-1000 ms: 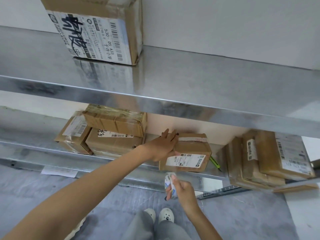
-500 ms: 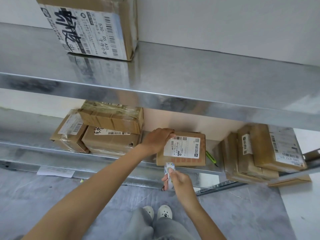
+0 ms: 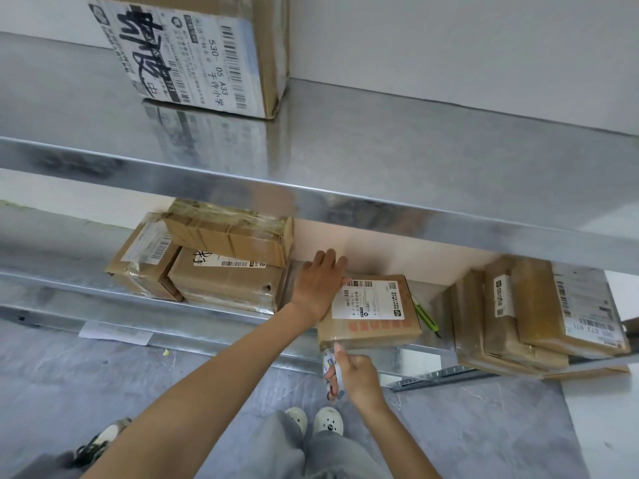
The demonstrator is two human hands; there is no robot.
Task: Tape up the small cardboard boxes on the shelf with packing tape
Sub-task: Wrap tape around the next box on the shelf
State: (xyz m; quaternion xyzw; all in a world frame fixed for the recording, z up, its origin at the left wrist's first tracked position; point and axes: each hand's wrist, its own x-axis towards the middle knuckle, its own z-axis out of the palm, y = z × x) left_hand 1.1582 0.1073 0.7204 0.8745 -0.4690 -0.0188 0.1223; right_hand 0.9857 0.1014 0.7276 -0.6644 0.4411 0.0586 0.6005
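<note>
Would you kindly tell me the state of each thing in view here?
middle box, lying flat on the lower shelf, label up.
left hand, flat, pressing the middle box's left edge.
right hand, gripping the tape roll.
tape roll, held just under the box's front edge.
green knife, lying right of the box; blade unclear.
left boxes, stacked, top one tape-wrapped.
right boxes, stacked, tilted.
large box, standing on the upper shelf.

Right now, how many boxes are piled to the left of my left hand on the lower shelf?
3: a leaning box at the far left, a flat box beside it, and a top box resting on the flat one. More may be hidden behind them.
</note>
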